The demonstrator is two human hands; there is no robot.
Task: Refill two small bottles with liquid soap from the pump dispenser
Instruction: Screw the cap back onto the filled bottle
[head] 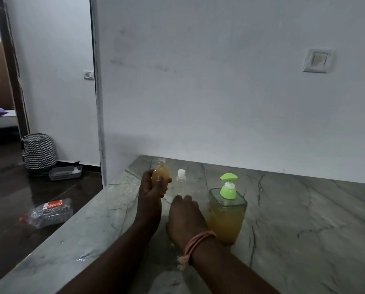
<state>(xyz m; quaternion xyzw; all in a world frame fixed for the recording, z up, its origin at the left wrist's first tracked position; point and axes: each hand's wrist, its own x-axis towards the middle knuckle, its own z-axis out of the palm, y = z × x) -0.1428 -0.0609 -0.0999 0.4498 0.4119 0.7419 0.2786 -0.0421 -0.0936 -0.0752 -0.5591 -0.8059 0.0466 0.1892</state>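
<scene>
My left hand [150,193] grips a small clear bottle [160,176] full of orange-yellow soap, uncapped and held upright above the marble counter [304,219]. A second small clear bottle [181,179] with a white cap stands on the counter just right of it and looks empty. The pump dispenser [226,213], clear with a green pump head and orange-yellow soap inside, stands to the right. My right hand [186,215] hovers low between the capped bottle and the dispenser, fingers bent down, holding nothing that I can see. An orange thread is tied round its wrist.
A white wall rises behind the counter. The counter's left edge drops to a dark floor with a plastic packet [48,212], a grey tray [65,172] and a patterned basket [39,150] by a doorway.
</scene>
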